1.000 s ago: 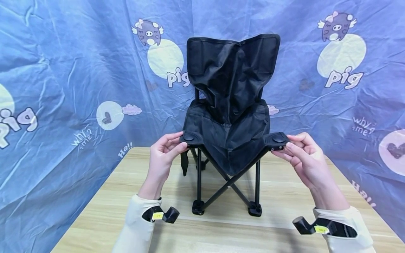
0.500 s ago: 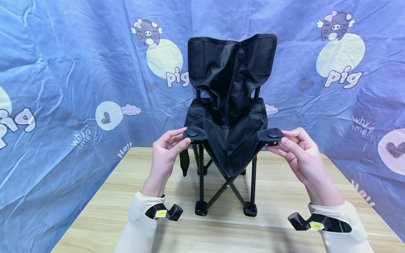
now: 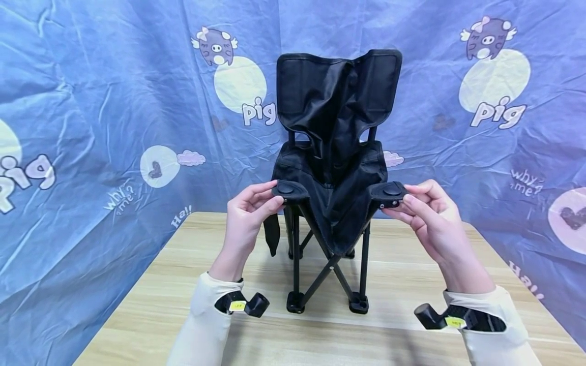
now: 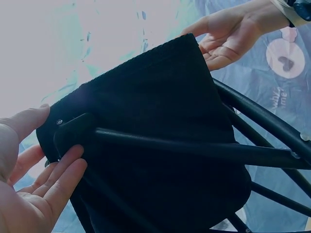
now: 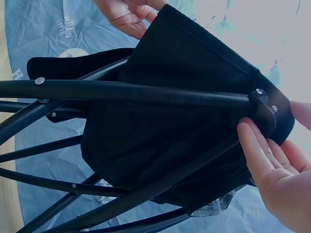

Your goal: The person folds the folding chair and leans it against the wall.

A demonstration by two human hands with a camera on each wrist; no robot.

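Note:
A small black folding chair (image 3: 331,203) stands upright on the table, its seat sagging into a V and its front legs crossed. My left hand (image 3: 249,216) pinches the front left seat corner between thumb and fingers. At the front right corner, my right hand (image 3: 432,218) grips in the same way. From beneath, the left wrist view shows my left fingers (image 4: 65,177) against the plastic joint under the dark seat cloth (image 4: 160,107). My right fingers (image 5: 257,150) touch the matching joint in the right wrist view, near its rivets.
The wooden table (image 3: 183,259) lies under the chair. A blue printed curtain (image 3: 114,101) hangs behind and along both sides. A black strap (image 3: 272,235) dangles at the chair's left. Each wrist carries a black camera mount (image 3: 242,304).
Both hands have moved inward, bringing the front corners closer together and slightly higher. The seat folds deeper, and the front feet stand nearer each other.

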